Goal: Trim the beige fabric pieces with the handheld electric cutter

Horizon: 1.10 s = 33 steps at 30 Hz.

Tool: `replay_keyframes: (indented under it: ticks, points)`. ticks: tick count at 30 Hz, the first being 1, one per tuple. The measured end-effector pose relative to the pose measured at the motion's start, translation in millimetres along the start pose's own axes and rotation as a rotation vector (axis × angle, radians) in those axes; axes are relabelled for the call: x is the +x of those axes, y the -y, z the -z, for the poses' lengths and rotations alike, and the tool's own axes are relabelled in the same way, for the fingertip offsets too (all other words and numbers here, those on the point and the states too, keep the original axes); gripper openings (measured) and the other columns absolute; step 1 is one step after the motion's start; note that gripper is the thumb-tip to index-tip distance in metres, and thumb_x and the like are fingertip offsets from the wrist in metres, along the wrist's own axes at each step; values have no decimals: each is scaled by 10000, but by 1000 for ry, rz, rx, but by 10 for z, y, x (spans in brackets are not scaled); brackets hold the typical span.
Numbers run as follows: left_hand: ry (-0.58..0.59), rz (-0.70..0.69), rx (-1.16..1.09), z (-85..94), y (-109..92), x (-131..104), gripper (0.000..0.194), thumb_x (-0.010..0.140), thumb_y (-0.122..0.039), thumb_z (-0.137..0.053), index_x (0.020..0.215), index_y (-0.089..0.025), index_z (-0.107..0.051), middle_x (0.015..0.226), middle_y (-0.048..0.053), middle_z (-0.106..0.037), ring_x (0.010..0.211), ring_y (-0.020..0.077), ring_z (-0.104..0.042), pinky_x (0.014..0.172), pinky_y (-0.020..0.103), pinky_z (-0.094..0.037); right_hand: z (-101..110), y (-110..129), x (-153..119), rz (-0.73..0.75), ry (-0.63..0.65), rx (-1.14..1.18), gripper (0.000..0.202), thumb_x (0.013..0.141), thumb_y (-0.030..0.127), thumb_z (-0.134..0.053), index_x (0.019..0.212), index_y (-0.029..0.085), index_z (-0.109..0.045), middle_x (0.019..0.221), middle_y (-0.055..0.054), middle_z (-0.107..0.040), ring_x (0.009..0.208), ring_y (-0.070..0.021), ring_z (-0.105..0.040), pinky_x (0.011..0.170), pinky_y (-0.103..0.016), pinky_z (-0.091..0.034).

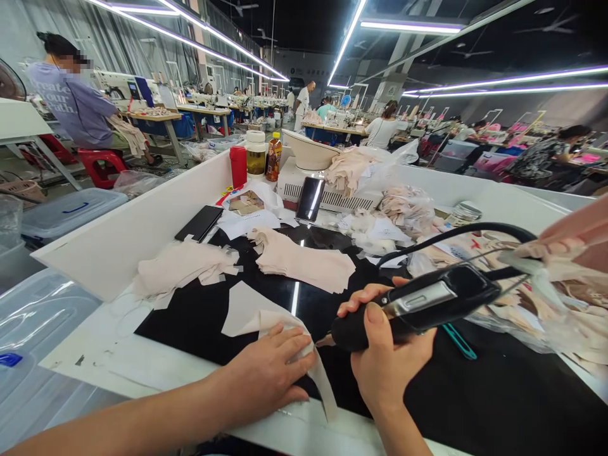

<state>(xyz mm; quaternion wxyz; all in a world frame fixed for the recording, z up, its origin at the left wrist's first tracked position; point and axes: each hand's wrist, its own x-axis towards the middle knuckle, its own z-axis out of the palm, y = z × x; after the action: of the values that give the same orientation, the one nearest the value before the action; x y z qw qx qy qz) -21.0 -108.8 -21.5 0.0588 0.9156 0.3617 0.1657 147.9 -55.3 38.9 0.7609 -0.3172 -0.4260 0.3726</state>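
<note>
My left hand [273, 373] lies flat on a pale beige fabric piece [251, 307], its fingers stretched out on the black work surface [475, 392]. A narrow strip of the fabric curves from under the fingers toward the front edge. My right hand [392, 354] is wrapped round a black corded electric cutter [418, 301] with a metal lever along its top. The tool's thin pointed tip is beside my left fingertips, near the fabric's edge; whether it touches cannot be made out. Behind lie a stack of beige cut pieces [304, 259] and another pile of pieces [183, 269].
A teal tool [459, 342] lies right of my right hand. Bagged fabric pieces [513, 297] crowd the right. A propped phone [311, 197], a black flat case [198, 223], jars and a white machine [332, 187] stand at the back. White boards [142, 221] wall the table; co-workers sit beyond.
</note>
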Motion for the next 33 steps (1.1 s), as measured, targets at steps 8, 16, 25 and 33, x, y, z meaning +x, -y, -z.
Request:
replay_keyframes:
  ticks: [8, 16, 25, 33]
  points:
    - [-21, 18, 0, 5, -23, 14, 546, 955, -448, -765, 1372, -137, -601, 1432, 188, -608, 1369, 335, -575, 1189, 513, -461, -32, -13, 37, 4, 2, 32, 384, 837, 208, -813, 1140, 271, -586, 813, 54, -684, 612, -136, -635, 561, -306, -580]
    - [-23, 25, -5, -2, -28, 13, 561, 943, -447, -779, 1374, -139, -596, 1455, 192, -581, 1369, 333, -569, 1207, 512, -437, -59, -63, 48, 7, 15, -11, 417, 829, 243, -813, 1157, 279, -560, 819, 52, -657, 640, -149, -644, 586, -329, -585]
    - [-10, 57, -168, 151, 68, 29, 384, 1063, -259, -587, 1432, -162, -553, 1417, 130, -633, 1330, 245, -607, 1166, 381, -488, -50, -120, 77, 7, 62, 4, 398, 840, 221, -815, 1147, 275, -568, 831, 54, -675, 642, -136, -638, 579, -303, -574]
    - [81, 27, -28, 322, 329, -1, 421, 919, 37, -546, 1274, -164, -650, 1348, 87, -667, 1224, 233, -630, 1040, 334, -528, -43, 51, 191, -10, 15, 45, 424, 786, 250, -856, 1116, 263, -590, 797, 53, -672, 606, -136, -624, 542, -295, -577]
